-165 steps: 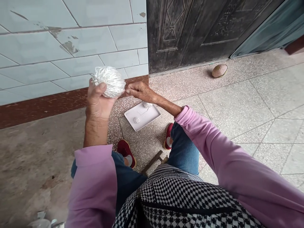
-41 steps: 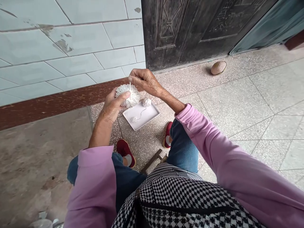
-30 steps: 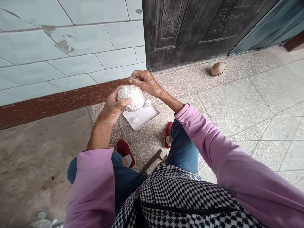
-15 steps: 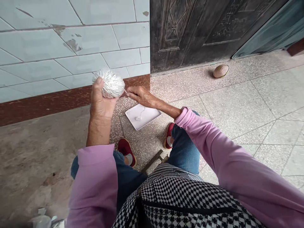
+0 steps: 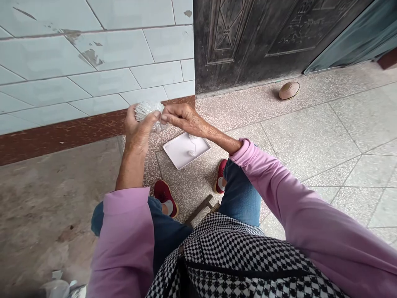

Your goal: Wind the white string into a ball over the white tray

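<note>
White yarn ball (image 5: 146, 109) in left fingers (image 5: 130, 113); carved door marks (image 5: 297, 28) unreadable.

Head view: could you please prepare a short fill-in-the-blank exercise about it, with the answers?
1. The ball of strands in the left hand is ____ in colour.
2. The hand nearer to the door is the ____ one.
3. Both shoes are ____ in colour.

Missing words: white; right; red.
</note>
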Demonstrator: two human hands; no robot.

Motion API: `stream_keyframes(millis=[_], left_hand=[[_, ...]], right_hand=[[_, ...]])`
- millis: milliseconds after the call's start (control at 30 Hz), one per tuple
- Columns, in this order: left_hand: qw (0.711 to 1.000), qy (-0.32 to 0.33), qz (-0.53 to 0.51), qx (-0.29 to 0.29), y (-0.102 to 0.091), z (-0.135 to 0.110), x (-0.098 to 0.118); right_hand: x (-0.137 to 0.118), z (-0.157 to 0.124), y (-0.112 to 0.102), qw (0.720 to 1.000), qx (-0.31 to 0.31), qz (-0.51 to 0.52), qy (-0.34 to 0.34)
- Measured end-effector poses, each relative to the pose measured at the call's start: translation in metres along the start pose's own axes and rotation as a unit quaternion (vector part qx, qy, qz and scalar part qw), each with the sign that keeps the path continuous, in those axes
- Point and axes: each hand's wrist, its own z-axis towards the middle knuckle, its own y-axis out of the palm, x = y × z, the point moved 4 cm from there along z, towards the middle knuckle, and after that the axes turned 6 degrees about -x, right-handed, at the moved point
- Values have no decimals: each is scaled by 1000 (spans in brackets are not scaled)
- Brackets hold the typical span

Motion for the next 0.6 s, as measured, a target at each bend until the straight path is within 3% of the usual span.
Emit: stream_keyframes(millis=[100, 267, 467, 600], left_hand=[[999, -39, -18, -10, 11, -12, 6], [990, -112, -34, -80, 33, -28, 18], [982, -107, -59, -146, 34, -29, 17], [977, -109, -68, -173, 36, -31, 17]], right_hand=[[-11, -5, -16, 998, 43, 27, 32], [-18, -10, -26, 995, 66, 43, 59], [-16, -10, -27, 994, 53, 75, 64], [-2, 0, -35, 994, 81, 60, 31]])
